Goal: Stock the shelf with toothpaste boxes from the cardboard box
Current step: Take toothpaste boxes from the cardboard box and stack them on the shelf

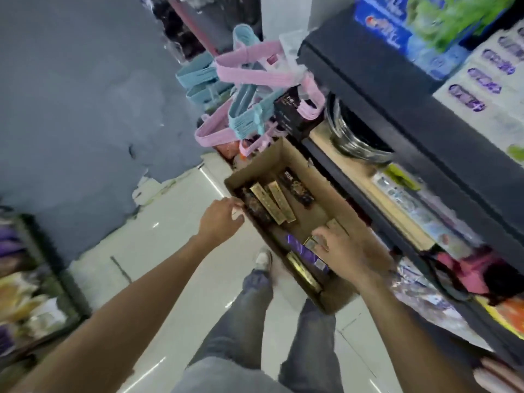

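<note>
Purple toothpaste box (304,252) lies flat, long axis diagonal, right hand (338,248) grasping it; left hand (219,219) released.

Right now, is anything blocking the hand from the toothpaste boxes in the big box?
No. The right hand is already inside the open cardboard box, fingers on the purple toothpaste box. The left hand touches the box's rim.

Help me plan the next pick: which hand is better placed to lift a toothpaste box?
Right. The right hand is inside the cardboard box, fingers on the boxes beside the purple toothpaste box; the left hand is only at its rim.
</note>
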`<state>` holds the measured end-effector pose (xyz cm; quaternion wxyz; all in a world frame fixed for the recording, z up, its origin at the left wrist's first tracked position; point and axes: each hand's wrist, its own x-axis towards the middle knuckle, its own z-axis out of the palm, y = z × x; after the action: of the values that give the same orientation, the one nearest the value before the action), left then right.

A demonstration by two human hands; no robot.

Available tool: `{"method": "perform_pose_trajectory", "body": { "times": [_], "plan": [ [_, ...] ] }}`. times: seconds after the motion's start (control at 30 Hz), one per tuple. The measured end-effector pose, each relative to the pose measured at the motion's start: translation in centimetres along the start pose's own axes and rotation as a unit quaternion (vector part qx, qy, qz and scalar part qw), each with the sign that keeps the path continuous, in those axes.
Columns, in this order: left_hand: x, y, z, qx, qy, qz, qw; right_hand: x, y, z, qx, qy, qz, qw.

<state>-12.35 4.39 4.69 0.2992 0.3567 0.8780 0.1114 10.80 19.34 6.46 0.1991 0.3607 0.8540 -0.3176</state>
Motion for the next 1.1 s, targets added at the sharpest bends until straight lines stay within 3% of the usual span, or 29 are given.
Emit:
{"method": "perform_pose_trajectory", "body": {
  "times": [0.3,0.5,0.6,0.7,0.83,0.9,1.0,1.1],
  "plan": [
    [10.5,-10.6,8.6,0.156,-0.026,0.102,0.982,17.8,-0.7,12.4,0.021,0.015,0.037,0.999],
    [15.2,-11.9,11.4,0.199,0.089,0.247,0.944,27.6,0.1,19.9,-0.019,-0.022,0.047,0.998],
    [17.8,-10.7,11.7,0.197,0.091,0.284,0.934,29.8,1.1,22.4,0.026,-0.056,0.057,0.996],
    [20.4,-9.0,13.3,0.213,0.052,0.320,0.922,29.0,3.8,22.1,0.066,-0.009,0.074,0.995],
    [24.4,-7.2,16.6,0.270,-0.009,0.380,0.885,26.2,10.0,19.5,0.104,0.097,0.169,0.975],
    [26.4,-5.8,18.7,0.309,-0.063,0.401,0.860,25.0,13.3,19.2,0.083,0.082,0.197,0.974],
    [29.0,-4.2,22.7,0.427,-0.167,0.361,0.812,24.7,16.4,20.2,0.087,0.061,0.219,0.970],
    [30.7,-3.6,25.3,0.490,-0.192,0.346,0.777,24.8,17.5,21.3,0.097,0.090,0.219,0.967]
  ]
}}
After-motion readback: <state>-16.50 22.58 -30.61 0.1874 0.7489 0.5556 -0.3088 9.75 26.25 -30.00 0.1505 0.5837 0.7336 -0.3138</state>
